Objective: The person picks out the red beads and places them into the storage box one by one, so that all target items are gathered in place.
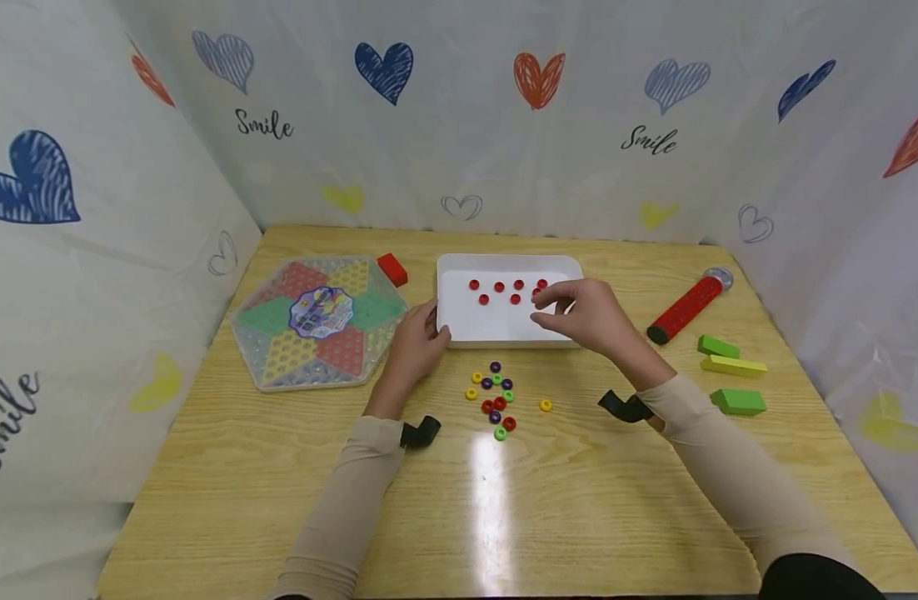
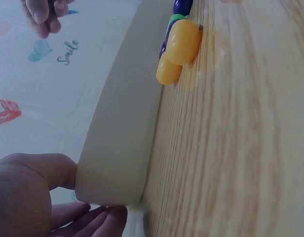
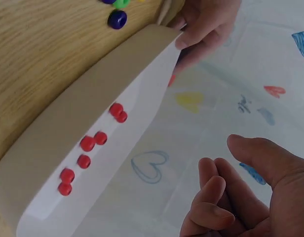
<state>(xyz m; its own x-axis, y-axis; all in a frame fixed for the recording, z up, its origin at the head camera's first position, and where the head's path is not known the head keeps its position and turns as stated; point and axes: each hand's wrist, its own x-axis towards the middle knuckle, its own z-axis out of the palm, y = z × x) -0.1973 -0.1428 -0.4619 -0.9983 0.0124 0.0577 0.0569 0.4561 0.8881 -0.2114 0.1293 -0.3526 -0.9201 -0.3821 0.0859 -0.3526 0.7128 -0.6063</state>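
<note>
A shallow white tray (image 1: 474, 327) stands at the back middle of the table, with several red ring-shaped beads (image 1: 499, 287) spread across its floor. My left hand (image 1: 416, 343) grips the tray's left front corner; in the left wrist view its thumb lies against the outer wall (image 2: 122, 108) and the fingers wrap round the end. Above the tray's right part hovers my right hand (image 1: 590, 315), thumb and fingers apart with nothing between them in the right wrist view. In front of the tray lie loose purple, yellow, green and red beads (image 1: 495, 384).
To the left lies a hexagonal star-patterned board (image 1: 290, 354), with a red block (image 1: 392, 269) near its far corner. On the right are a red tube (image 1: 687, 308), two green blocks (image 1: 739, 402) and a yellow block (image 1: 734, 365). One yellow bead (image 1: 546, 405) sits apart.
</note>
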